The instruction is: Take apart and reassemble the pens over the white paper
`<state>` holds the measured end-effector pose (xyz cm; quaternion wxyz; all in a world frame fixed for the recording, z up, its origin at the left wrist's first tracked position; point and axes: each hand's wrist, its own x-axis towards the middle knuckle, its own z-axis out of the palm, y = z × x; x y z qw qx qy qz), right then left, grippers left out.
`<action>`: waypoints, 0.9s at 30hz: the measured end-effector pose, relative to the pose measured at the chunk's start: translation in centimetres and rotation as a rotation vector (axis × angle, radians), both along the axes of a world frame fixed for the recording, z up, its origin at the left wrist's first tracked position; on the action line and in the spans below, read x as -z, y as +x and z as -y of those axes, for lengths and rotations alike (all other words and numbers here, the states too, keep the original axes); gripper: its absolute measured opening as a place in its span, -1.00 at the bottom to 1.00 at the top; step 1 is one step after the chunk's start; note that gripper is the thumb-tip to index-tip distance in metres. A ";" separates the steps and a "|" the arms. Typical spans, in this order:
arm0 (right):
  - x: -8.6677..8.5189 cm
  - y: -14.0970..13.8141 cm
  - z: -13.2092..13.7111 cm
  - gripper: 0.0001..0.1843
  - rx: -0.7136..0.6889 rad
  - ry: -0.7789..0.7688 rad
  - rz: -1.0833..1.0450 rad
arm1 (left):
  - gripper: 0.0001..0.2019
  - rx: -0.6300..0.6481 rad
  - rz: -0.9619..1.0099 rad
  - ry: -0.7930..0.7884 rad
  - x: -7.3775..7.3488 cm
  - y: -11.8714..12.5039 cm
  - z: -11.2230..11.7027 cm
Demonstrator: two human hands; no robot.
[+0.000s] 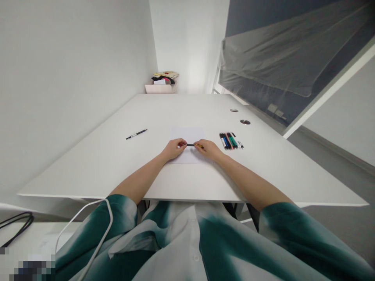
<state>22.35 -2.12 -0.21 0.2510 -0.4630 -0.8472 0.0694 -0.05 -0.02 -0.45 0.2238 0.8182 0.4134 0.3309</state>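
Left: a black-and-white pen (136, 134) lies on the white counter (96, 156), well apart from the hands; being slim, it might roll if the surface were jolted. Centre: a slim dark pen (190, 145), gold-toned toward its right end, held roughly level over a sheet of white paper (188, 157), between left hand (175, 149) and right hand (208, 149). Main risk, as judged: a slip, should either pinch loosen or the hands pull unevenly; it could drop and mark the sheet if a tip is bare. Cannot tell whether the dark stretch is cap or barrel. Sheet looks loose; a dragging wrist could shift it. Right: a row of pens (228, 140), side by side, near the right hand; a wide outward swing might scatter it. Fingers, left: curled in, thumb and fingertips pinching the dark end. Fingers, right: closed about the gold-toned end, hiding part of it.
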 end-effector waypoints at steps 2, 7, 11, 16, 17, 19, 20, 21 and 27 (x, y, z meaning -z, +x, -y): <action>0.0 0.0 0.0 -0.71 -0.008 0.008 0.024 | -0.79 -0.007 -0.007 -0.002 0.0 0.0 0.0; -0.2 -0.1 0.1 -0.78 -0.010 0.029 0.038 | -0.77 -0.022 -0.025 -0.020 -0.3 0.0 0.2; -0.2 -0.2 0.2 -0.80 0.006 0.020 0.020 | -0.77 -0.035 -0.031 -0.032 -0.4 0.1 0.3; -0.4 -0.3 0.3 -0.82 0.037 -0.025 0.011 | -0.78 -0.034 -0.001 -0.042 -0.4 0.1 0.1; -0.4 -0.3 0.3 -0.83 0.041 -0.030 0.010 | -0.78 -0.037 0.007 -0.044 -0.4 0.1 0.1; -0.4 -0.3 0.3 -0.82 0.045 -0.032 0.007 | -0.79 -0.045 0.024 -0.048 -0.4 0.1 0.0; -0.4 -0.2 0.3 -0.82 0.049 -0.032 0.004 | -0.79 -0.046 0.033 -0.048 -0.5 0.1 0.0; -0.4 -0.2 0.3 -0.81 0.052 -0.030 0.003 | -0.78 -0.044 0.045 -0.048 -0.5 0.1 0.0; -0.3 -0.2 0.3 -0.74 0.028 -0.014 -0.003 | -0.74 -0.005 0.082 -0.053 -0.5 -0.1 -0.2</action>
